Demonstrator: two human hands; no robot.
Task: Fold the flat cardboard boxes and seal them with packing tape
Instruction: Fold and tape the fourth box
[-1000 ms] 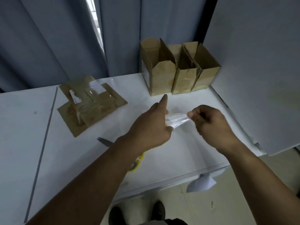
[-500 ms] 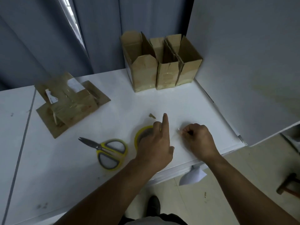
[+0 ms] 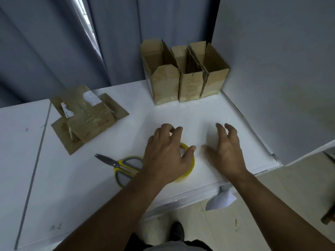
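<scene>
Three folded brown boxes (image 3: 188, 82) stand open-topped in a row at the table's back. A stack of flat cardboard (image 3: 85, 120) with tape patches lies at the left. A yellow-cored tape roll (image 3: 190, 166) lies flat near the front edge, mostly hidden under my left hand (image 3: 166, 154), which hovers over it with loosely curled fingers and holds nothing. My right hand (image 3: 226, 151) is just right of the roll, fingers spread above the white table (image 3: 163, 116), holding nothing.
Yellow-handled scissors (image 3: 123, 165) lie left of the roll, blades pointing left. A tall white panel (image 3: 272, 78) walls the table's right side. Grey curtains hang behind. A white paper scrap (image 3: 221, 200) hangs off the front edge.
A second ago both hands stretched a strip of clear tape between them in the air. They came down to the table, and now both have opened and hold nothing.
</scene>
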